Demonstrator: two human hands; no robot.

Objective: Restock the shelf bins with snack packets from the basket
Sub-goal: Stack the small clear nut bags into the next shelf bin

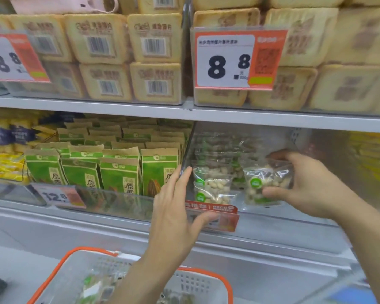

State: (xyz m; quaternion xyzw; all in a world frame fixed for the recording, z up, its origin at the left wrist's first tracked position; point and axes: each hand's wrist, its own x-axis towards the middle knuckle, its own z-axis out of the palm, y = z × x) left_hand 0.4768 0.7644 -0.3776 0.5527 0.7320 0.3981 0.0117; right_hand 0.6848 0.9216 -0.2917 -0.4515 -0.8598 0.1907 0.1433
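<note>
My right hand (312, 185) grips a clear nut packet (261, 185) with a green round label, holding it upright inside the clear shelf bin (272, 213) on the lower shelf. Another nut packet (213, 187) stands to its left in the same bin, with more packets behind. My left hand (176, 207) rests with fingers spread against the bin's clear divider (188, 154) and front edge, holding nothing. The white basket (59, 266) with an orange rim sits at the bottom, below my left forearm, with packets (92, 286) inside.
Green and brown snack bags (119, 172) fill the bin to the left. Yellow packets (2, 163) lie at the far left. The upper shelf holds stacked beige boxes (156, 38) behind price tags (226, 60). A red label (215, 209) hangs on the bin's front.
</note>
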